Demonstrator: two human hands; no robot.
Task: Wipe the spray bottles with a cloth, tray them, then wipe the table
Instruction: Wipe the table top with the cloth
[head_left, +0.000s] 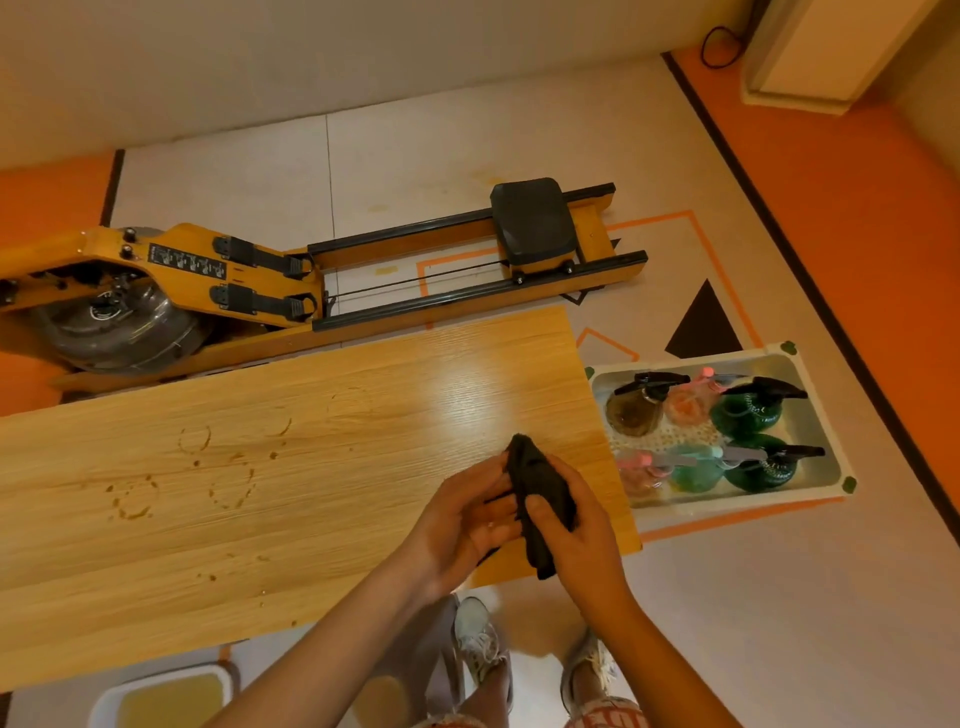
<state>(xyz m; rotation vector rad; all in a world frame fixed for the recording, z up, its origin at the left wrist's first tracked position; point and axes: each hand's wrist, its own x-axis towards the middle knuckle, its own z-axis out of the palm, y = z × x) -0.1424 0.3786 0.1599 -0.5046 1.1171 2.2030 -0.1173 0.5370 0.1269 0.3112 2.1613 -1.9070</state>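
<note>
Head view, from the left: a wooden rowing machine (260, 280) lies on the floor in the upper left of the frame, behind the pale wood surface (322, 530). Brownish ring stains (135, 499) mark the surface's left half. Right of centre, over the surface's near right corner, the left hand (462, 525) curls its fingers round a dark cloth (540, 493), and the right hand (582, 535) grips the same cloth, thumb across it. At the right of the frame, a white tray (737, 357) sits on the floor just beside the surface's end, with six spray bottles (748, 410) standing in it.
</note>
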